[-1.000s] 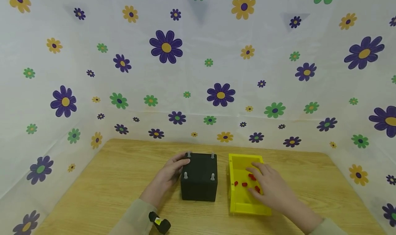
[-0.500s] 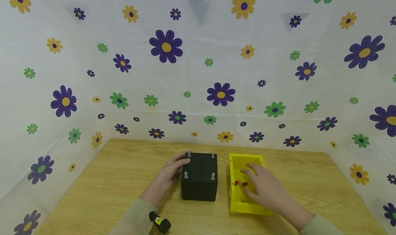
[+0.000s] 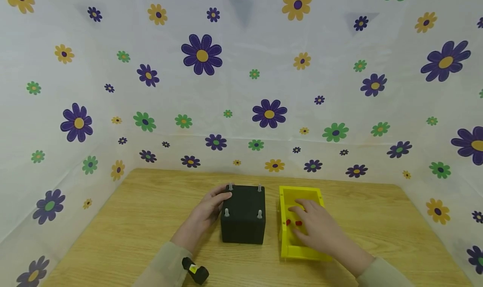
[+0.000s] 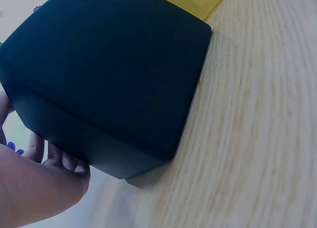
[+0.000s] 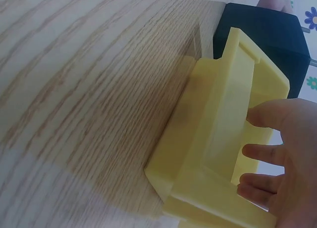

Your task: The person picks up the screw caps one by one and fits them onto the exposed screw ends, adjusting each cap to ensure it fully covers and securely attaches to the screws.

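Observation:
A black box [image 3: 243, 232] stands on the table with pale, shiny pegs [image 3: 259, 214] upright at its top corners. My left hand [image 3: 205, 209] holds its left side, thumb over the top edge and fingers against the side wall, as the left wrist view also shows. Right of the box is a yellow bin [image 3: 302, 253] with small red pieces [image 3: 298, 223] inside. Over and partly inside the bin is my right hand [image 3: 320, 226], fingers spread and slightly bent. In the right wrist view its fingers [image 5: 265, 153] reach past the bin's rim, and nothing shows between them.
Both things stand on a wood-grain table [image 3: 151, 220], with a narrow gap between box and bin. A white sheet [image 3: 241, 85] printed with flowers hangs behind and at both sides. A small black device [image 3: 195, 271] sits at the left sleeve's cuff.
My right hand has shifted left within the bin, toward the box, and now covers some red pieces that showed earlier. The left hand and the box stay in place.

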`<state>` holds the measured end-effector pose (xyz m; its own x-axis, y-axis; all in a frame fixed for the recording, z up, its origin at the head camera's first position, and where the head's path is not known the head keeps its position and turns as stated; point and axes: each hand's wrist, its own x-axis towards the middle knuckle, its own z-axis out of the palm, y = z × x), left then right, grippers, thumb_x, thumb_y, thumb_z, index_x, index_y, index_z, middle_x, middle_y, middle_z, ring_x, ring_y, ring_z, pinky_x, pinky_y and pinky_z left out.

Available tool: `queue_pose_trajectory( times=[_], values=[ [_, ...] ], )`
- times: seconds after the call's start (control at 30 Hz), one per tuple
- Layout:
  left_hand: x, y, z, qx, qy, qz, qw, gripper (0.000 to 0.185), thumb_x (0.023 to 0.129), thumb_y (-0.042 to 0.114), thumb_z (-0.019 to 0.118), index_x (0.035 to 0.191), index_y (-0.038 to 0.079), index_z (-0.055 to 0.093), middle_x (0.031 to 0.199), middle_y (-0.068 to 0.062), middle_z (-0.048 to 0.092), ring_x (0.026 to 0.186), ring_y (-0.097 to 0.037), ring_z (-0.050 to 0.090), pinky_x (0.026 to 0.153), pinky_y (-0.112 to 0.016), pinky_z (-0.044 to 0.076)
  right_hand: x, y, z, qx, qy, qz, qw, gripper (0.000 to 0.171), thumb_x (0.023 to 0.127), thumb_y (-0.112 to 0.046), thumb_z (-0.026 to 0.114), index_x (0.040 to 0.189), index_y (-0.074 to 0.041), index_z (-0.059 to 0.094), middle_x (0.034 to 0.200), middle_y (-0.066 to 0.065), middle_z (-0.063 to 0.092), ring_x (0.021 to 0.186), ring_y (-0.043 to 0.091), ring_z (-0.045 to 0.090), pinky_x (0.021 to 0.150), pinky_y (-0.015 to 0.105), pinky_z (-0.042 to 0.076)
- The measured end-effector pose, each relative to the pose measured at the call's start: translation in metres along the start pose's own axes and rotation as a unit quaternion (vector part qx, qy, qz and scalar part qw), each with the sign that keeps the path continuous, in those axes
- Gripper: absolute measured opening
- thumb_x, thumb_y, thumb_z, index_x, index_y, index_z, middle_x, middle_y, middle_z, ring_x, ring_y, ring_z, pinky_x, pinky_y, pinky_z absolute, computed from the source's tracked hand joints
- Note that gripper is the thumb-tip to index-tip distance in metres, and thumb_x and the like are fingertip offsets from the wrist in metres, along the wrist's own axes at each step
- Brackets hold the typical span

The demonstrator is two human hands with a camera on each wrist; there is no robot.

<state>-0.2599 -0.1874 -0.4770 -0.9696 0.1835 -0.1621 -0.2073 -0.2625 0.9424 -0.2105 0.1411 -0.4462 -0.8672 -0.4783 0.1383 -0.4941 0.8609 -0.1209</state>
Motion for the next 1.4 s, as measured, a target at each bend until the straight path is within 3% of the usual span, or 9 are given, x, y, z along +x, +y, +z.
queue_pose_trajectory(
  times=[0.87, 1.17, 1.4],
  values=[
    [0.001, 0.000, 0.000, 0.011, 0.009, 0.005, 0.9999, 0.051, 0.103, 0.008, 0.061, 0.152, 0.001, 0.054, 0.114, 0.012, 0.072, 0.104, -0.004, 0.070, 0.098, -0.020, 0.052, 0.017, -0.006, 0.012, -0.015, -0.009, -0.004, 1.000, 0.037, 0.097, -0.020, 0.075, 0.129, -0.003, 0.069, 0.151, 0.025, 0.056, 0.139, 0.044, 0.054, 0.118, 0.060, 0.044],
    [0.000, -0.002, 0.000, 0.012, 0.005, 0.005, 0.9999, 0.056, 0.103, 0.008, 0.060, 0.157, -0.001, 0.047, 0.116, 0.013, 0.072, 0.105, -0.003, 0.069, 0.098, -0.020, 0.051, 0.019, -0.008, 0.017, -0.053, 0.002, -0.024, 0.998, 0.026, 0.093, -0.019, 0.080, 0.114, -0.004, 0.072, 0.138, 0.020, 0.063, 0.127, 0.041, 0.059, 0.110, 0.058, 0.051],
    [-0.001, -0.001, 0.002, 0.008, 0.005, 0.008, 0.9999, 0.052, 0.103, 0.008, 0.061, 0.153, -0.001, 0.051, 0.110, 0.013, 0.073, 0.101, -0.002, 0.071, 0.095, -0.019, 0.053, 0.020, -0.010, 0.019, -0.065, 0.004, -0.024, 0.998, 0.023, 0.093, -0.019, 0.081, 0.109, -0.006, 0.072, 0.138, 0.019, 0.063, 0.127, 0.039, 0.060, 0.109, 0.056, 0.051]
  ],
)
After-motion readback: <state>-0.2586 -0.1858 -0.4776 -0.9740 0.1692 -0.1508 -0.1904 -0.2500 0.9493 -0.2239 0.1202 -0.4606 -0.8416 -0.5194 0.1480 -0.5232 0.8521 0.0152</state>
